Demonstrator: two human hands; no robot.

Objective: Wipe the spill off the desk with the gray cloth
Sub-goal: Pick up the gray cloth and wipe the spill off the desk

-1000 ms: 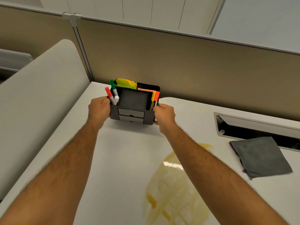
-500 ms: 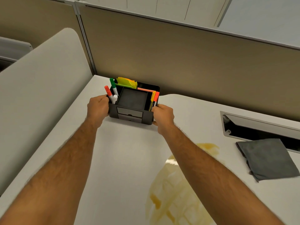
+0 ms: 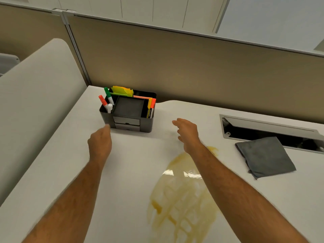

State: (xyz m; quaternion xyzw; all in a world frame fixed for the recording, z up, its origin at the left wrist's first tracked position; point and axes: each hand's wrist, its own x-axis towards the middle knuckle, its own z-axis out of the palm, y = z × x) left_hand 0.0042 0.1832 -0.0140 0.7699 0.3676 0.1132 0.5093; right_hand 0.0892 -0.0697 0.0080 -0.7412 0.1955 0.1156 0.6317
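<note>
A yellow-brown spill (image 3: 177,195) spreads over the white desk (image 3: 126,172), in front of me and partly under my right forearm. The folded gray cloth (image 3: 265,156) lies flat at the right, apart from both hands. My left hand (image 3: 100,141) hovers just in front of the black organizer's left corner, fingers loosely curled and holding nothing. My right hand (image 3: 187,133) floats to the organizer's right, above the spill's far end, fingers spread and empty.
The black desk organizer (image 3: 128,114) with markers and sticky notes stands at the back of the desk near the tan partition (image 3: 192,67). A cable slot with an open metal lid (image 3: 270,130) sits behind the cloth. A white curved panel (image 3: 35,95) borders the left.
Both hands have let go of the organizer and pulled back towards me. The organizer now stands on the desk by itself.
</note>
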